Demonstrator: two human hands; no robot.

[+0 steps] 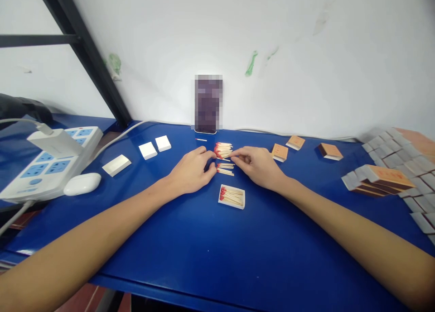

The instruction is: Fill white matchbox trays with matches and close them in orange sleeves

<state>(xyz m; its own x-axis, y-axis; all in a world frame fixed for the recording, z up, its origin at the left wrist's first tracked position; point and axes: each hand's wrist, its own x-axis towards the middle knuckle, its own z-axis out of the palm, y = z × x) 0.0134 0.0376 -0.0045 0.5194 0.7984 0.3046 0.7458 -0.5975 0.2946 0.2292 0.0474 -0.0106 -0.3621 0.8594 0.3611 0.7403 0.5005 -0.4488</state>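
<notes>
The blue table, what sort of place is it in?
Probably a desk space in an indoor room: the blue table, marked white wall and power strip suggest it.

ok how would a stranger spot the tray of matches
On the blue tabletop, find the loose red-headed wooden matches between the left hand and right hand. Nearer the camera sits a small white rectangular tray. Unlike the white box-like pieces at left, it visibly holds red-headed matches.
</notes>
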